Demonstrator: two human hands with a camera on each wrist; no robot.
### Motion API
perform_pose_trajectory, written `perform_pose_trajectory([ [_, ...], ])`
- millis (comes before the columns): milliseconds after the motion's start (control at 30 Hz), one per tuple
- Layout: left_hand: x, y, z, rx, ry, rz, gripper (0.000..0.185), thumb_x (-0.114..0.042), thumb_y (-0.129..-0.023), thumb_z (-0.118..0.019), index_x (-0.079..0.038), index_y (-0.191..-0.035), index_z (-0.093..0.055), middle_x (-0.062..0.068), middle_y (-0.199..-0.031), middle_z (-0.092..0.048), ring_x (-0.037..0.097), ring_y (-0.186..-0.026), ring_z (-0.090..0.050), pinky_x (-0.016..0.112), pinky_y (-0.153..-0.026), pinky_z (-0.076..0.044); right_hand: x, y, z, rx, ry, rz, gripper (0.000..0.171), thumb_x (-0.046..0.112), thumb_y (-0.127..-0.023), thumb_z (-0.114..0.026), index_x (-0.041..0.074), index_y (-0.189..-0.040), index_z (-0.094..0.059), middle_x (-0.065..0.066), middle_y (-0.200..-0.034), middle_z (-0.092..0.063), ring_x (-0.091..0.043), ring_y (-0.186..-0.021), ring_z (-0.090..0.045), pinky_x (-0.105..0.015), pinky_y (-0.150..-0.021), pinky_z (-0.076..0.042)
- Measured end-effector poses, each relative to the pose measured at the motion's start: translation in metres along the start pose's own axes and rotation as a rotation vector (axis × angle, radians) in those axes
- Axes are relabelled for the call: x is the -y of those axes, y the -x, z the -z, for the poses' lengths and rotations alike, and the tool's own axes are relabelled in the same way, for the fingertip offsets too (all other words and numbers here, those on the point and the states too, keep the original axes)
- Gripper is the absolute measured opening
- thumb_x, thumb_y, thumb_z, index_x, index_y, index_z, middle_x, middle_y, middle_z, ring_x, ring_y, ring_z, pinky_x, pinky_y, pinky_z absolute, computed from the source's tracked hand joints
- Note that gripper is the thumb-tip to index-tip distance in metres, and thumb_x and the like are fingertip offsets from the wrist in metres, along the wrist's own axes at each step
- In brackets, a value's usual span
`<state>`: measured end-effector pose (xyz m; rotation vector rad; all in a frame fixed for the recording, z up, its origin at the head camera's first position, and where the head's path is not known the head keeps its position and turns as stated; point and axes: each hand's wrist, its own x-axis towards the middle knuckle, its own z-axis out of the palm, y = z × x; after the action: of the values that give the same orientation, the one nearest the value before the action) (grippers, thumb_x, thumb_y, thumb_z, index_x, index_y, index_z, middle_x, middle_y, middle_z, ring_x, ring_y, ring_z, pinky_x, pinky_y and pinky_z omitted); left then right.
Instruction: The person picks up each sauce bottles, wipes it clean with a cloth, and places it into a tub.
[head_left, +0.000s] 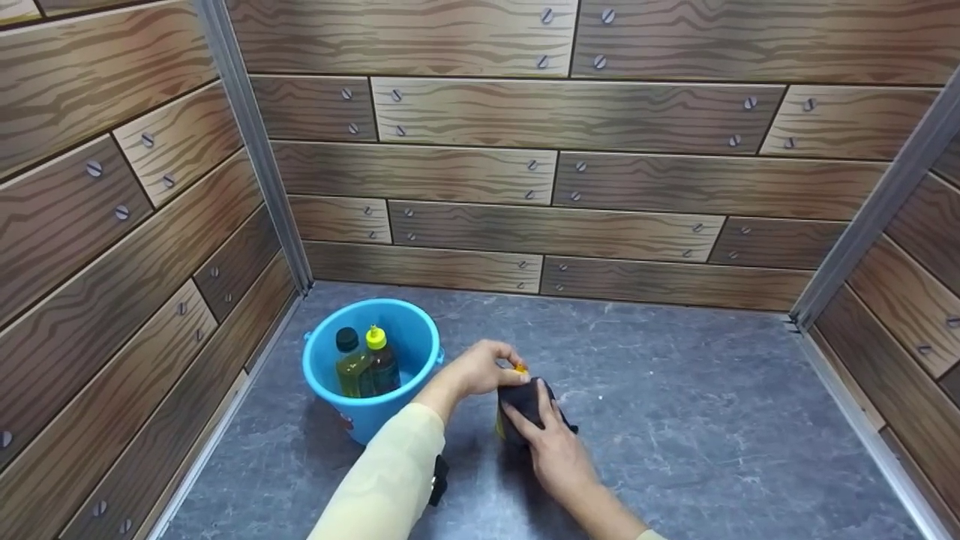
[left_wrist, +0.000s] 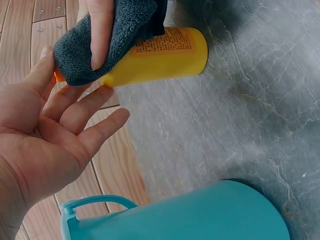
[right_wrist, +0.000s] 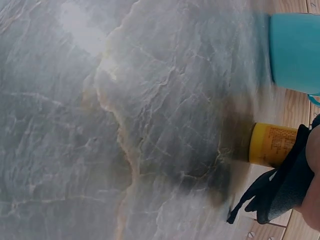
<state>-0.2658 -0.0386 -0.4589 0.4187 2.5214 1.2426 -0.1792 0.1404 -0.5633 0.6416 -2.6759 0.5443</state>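
Left hand point(left_wrist: 45, 135): fingers open, tips touching yellow bottle point(left_wrist: 165, 55).
Right hand point(head_left: 551, 442): fingers pressing dark cloth point(left_wrist: 115, 35) against bottle.
Blue bucket point(head_left: 322, 375): just beside.

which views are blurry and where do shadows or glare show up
Head view: sharp, evenly lit. Left wrist view: crisp on the yellow bottle and dark cloth, soft shadow by the blue bucket. Right wrist view: smeared, pale glare top left, dark shadow beside the bottle.

A blue bucket point(head_left: 371, 375) was seen on grey marbled flooring point(head_left: 675, 420); two capped bottles point(head_left: 366, 364) were stood inside; wood-print walls point(head_left: 525, 165) enclosed.
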Motion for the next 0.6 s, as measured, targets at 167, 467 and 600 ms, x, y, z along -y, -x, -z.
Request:
perform_pose_trajectory([
  [167, 0.001, 0.0, -0.003, 0.001, -0.002, -0.008, 0.005, -0.022, -0.099, -0.079, -0.018, -0.101, -0.078, 0.005, -0.125, -0.07, 0.024, -0.114, -0.064, 0.045, -0.099, -0.054, -0.002, 0.005, -0.009, -0.083, -0.01, 0.02, 0.071, -0.01, -0.084, -0.077, 0.029, -0.144, -0.069, -0.033, -0.162, -0.037, -0.058, -0.129, -0.056, -0.056, -0.07, -0.061],
  [467, -0.003, 0.0, -0.001, 0.005, -0.004, 0.005, 0.007, -0.024, -0.098, -0.08, -0.017, -0.1, -0.077, 0.005, -0.126, -0.07, 0.024, -0.113, -0.064, 0.047, -0.098, -0.054, -0.004, 0.006, -0.014, -0.131, -0.037, 0.03, 0.073, -0.01, -0.085, -0.075, 0.03, -0.145, -0.067, -0.035, -0.162, -0.034, -0.051, -0.133, -0.056, -0.05, -0.069, -0.061],
  [600, -0.001, 0.0, -0.001, 0.005, 0.01, 0.015, 0.005, -0.024, -0.099, -0.079, -0.019, -0.1, -0.077, 0.004, -0.127, -0.07, 0.023, -0.112, -0.064, 0.047, -0.098, -0.054, -0.005, 0.006, -0.019, -0.134, -0.032, 0.037, 0.074, -0.01, -0.086, -0.075, 0.03, -0.147, -0.066, -0.035, -0.163, -0.033, -0.051, -0.125, -0.061, -0.049, -0.066, -0.061],
])
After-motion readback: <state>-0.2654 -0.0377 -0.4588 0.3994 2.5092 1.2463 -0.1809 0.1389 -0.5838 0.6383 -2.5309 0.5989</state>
